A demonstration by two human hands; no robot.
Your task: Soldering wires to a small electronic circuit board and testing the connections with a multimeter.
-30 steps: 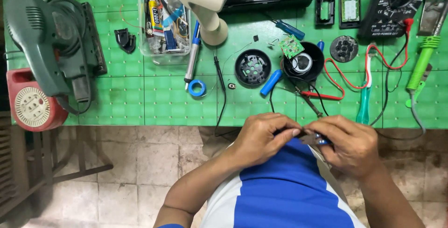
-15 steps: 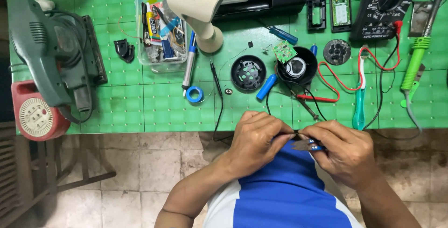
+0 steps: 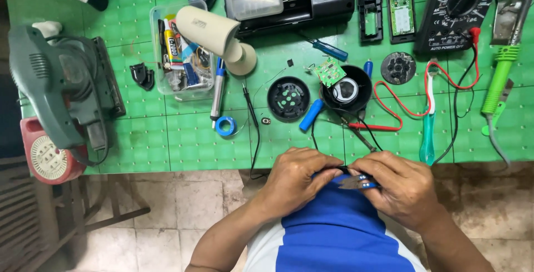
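Lower centre of frame, just below the green bench point(image 3: 183, 149): I see my left hand point(image 3: 295, 180) pinching a thin black wire point(image 3: 340, 169), while my right hand point(image 3: 403, 188) closes around small blue-handled cutters point(image 3: 361, 182). A multimeter point(image 3: 456, 5) lies upper right.

Sander point(image 3: 61, 91) at desk point(image 3: 167, 144) left edge; clear tub point(image 3: 181, 55) to its right, then round housing point(image 3: 288, 98) and round speaker shell point(image 3: 346, 89) side by side at centre. Multimeter point(image 3: 456, 8) at far right corner; soldering iron point(image 3: 500, 72) right of it. Both hands point(image 3: 295, 180) point(image 3: 403, 188) meet just off the near edge.
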